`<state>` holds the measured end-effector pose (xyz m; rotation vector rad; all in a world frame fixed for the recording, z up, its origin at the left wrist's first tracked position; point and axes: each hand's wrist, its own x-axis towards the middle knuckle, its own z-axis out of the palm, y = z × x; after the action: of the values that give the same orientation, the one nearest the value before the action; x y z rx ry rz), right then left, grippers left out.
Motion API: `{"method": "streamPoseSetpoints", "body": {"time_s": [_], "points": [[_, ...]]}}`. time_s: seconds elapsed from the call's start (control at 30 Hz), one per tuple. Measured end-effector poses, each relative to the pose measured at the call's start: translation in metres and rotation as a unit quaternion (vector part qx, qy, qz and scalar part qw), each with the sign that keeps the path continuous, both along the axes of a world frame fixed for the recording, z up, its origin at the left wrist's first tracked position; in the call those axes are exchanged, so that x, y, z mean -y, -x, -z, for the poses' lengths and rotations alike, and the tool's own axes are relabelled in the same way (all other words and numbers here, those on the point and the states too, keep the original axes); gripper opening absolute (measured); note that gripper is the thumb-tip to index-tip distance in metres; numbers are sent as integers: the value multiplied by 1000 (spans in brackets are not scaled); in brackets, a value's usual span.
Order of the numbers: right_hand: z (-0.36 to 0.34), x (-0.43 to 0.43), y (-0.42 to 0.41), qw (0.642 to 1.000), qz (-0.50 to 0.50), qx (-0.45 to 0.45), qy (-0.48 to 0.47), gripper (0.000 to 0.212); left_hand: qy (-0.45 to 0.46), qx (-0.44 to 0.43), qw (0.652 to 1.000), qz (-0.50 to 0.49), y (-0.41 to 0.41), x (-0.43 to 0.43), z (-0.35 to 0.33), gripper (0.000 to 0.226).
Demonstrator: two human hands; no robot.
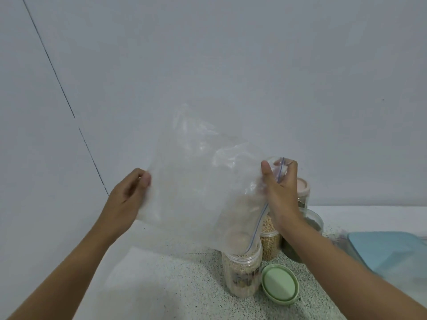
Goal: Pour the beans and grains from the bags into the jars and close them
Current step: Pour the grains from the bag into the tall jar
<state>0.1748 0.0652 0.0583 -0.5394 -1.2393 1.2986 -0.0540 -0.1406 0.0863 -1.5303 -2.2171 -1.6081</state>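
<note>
A: Back of shot, a plain pale grey wall [231, 54] fills most of the view.
B: And a thin dark line [53, 72] runs down it on the left, slanting rightward as it drops, with a small break partway.
A: Down below, a speckled countertop [184, 285], light stone flecked with dark grains, meets that wall.
B: Far right, a pale blue flat piece [388, 252] with rounded corners lies on the counter, cut off by the frame edge. Lid or box, can't tell.
</note>
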Motion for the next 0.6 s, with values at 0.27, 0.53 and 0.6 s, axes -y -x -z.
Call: {"method": "streamPoseSetpoints", "body": {"time_s": [0.27,0.53,0.6], "points": [[-7,-14,2,999,30,-20,30,27,-48,-95,994,25,-31,-28,-52,34],[-5,-14,-7,994,86,-27,61,23,-20,-170,983,66,-47,-32,-94,30],[-4,-15,-8,993,97,-17,60,22,-20,-172,982,70,-47,-35,-100,31]]}}
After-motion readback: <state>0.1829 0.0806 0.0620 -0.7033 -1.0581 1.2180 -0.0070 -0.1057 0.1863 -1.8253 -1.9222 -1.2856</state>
